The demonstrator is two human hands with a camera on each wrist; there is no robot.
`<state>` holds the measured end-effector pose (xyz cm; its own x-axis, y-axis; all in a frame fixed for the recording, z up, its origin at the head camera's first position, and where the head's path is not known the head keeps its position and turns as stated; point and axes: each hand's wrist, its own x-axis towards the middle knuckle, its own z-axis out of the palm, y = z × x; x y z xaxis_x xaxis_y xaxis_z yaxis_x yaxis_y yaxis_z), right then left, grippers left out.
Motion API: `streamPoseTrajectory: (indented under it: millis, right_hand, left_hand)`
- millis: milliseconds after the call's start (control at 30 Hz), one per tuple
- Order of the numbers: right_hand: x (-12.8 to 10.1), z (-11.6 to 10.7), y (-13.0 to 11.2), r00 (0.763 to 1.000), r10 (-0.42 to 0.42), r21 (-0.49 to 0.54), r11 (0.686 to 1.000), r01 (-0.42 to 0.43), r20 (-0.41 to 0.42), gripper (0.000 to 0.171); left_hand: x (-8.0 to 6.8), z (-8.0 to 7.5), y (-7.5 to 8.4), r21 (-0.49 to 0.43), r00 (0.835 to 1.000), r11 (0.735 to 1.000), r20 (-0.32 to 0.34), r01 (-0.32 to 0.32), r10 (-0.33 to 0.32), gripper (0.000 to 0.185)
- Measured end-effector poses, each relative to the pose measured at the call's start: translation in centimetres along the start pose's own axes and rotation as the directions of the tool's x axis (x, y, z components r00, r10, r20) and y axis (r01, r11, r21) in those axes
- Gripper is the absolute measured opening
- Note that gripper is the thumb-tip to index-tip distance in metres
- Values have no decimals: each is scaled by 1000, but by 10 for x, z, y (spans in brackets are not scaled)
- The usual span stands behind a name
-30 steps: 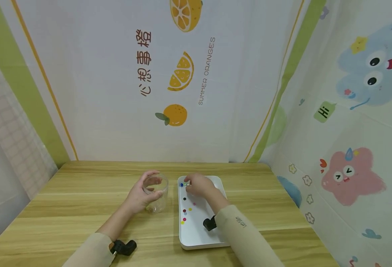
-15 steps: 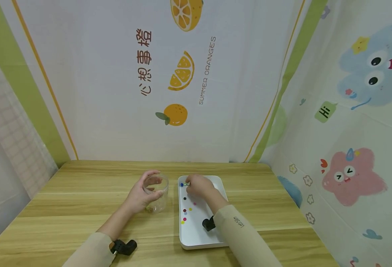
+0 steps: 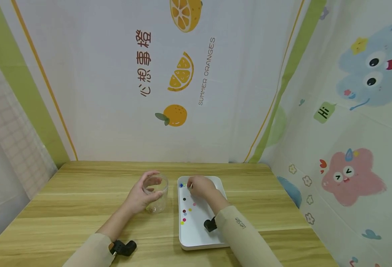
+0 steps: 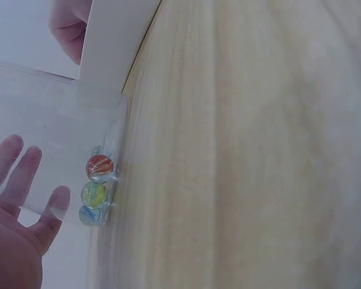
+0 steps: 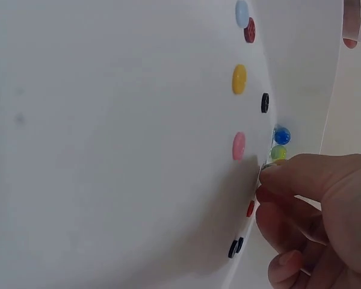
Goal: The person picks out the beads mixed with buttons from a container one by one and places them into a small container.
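My left hand (image 3: 141, 197) grips a clear plastic cup (image 3: 156, 193) that stands upright on the wooden table (image 3: 82, 200), just left of a white tray (image 3: 196, 233). Through the cup's wall (image 4: 54, 120) I see my left fingers (image 4: 18, 174) and three glass marbles (image 4: 95, 194) at its bottom. My right hand (image 3: 190, 184) is at the tray's far left corner with its fingers curled. The fingertips (image 5: 271, 174) pinch a pale marble that is mostly hidden. A blue marble (image 5: 281, 136) and a green marble (image 5: 278, 152) lie right beside them.
Several small coloured buttons (image 3: 184, 212) lie scattered on the tray's floor (image 5: 108, 150), among them a yellow button (image 5: 239, 79). Black wrist camera mounts (image 3: 124, 247) sit on both sleeves. Printed cloth walls (image 3: 182, 92) close the table at the back and right.
My right hand has shifted slightly and its fingertips now cover the pale marble that lay beside the green one. The left hand and the cup have not moved.
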<state>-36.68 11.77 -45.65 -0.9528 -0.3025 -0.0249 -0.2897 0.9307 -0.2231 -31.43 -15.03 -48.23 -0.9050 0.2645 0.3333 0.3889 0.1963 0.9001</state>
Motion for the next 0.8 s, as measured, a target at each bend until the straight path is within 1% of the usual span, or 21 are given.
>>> streamPoseTrajectory:
  millis: [133, 300, 533, 667, 800]
  right_hand:
    - [-2, -1, 0, 1000, 3, 13, 1000, -3, 11, 16]
    - [-5, -1, 0, 1000, -1, 30, 1000, 0, 23, 16]
    - [-9, -1, 4, 1000, -19, 65, 998, 19, 3, 15]
    - [-13, -3, 6, 999, -35, 102, 994, 36, -18, 16]
    - [-16, -6, 6, 999, -30, 144, 989, 33, -20, 17]
  left_hand:
    - [0, 0, -1, -4, 1000, 1000, -3, -1, 1, 68]
    - [0, 1, -1, -4, 1000, 1000, -4, -5, 5, 69]
    - [0, 1, -1, -7, 1000, 1000, -8, -5, 5, 70]
    - [0, 1, -1, 0, 1000, 1000, -8, -4, 4, 69]
    - [0, 1, -2, 3, 1000, 1000, -8, -4, 4, 68]
